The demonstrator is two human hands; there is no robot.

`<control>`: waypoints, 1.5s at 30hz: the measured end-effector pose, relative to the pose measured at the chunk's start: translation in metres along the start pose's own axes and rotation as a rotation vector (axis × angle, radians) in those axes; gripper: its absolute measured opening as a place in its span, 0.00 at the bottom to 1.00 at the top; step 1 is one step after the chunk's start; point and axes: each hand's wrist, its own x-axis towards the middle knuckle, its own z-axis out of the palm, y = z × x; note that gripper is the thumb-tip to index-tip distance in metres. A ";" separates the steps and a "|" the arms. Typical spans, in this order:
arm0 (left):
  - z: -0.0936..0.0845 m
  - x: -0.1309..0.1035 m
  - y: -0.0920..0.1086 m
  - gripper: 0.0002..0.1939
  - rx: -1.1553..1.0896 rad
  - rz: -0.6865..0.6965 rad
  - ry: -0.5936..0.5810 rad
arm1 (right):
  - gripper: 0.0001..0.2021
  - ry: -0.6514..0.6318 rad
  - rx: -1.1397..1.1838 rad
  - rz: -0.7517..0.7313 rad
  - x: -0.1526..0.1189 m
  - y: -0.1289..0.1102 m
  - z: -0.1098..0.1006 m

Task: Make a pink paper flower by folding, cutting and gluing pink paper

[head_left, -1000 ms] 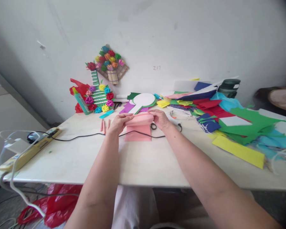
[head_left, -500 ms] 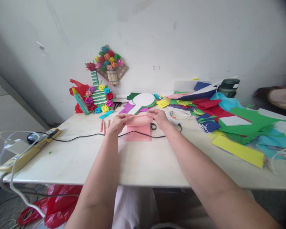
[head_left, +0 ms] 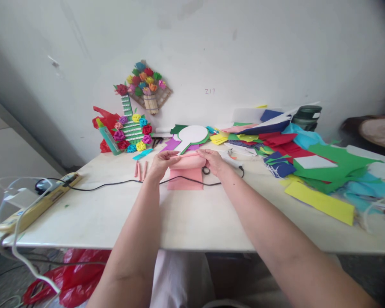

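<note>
"What are those hands doing?"

"The left hand [head_left: 163,163] and right hand [head_left: 211,161] each pinch an end of the pink paper [head_left: 189,161], raised over the tabletop [head_left: 199,226]."

"And below it?"

"A flat pink sheet [head_left: 186,184], with the black cord [head_left: 107,184] lying across."

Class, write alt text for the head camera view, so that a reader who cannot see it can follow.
Two bare hands, left and right, hold a strip of pink paper by its ends above a white table. A black cable crosses another pink sheet below; paper flowers stand at left, colored paper lies heaped at right.
</note>
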 end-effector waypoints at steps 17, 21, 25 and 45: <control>0.006 -0.006 0.012 0.23 0.089 0.006 -0.120 | 0.13 0.021 -0.226 -0.077 0.002 0.003 -0.005; 0.005 -0.008 0.018 0.16 0.217 -0.031 -0.117 | 0.13 -0.041 -0.311 -0.090 -0.002 0.002 -0.001; 0.004 -0.007 0.016 0.16 0.325 -0.017 -0.149 | 0.13 -0.112 -0.382 -0.080 -0.005 0.001 0.003; 0.002 -0.005 0.012 0.12 0.225 -0.092 -0.144 | 0.12 -0.098 -0.685 -0.317 0.006 0.014 0.001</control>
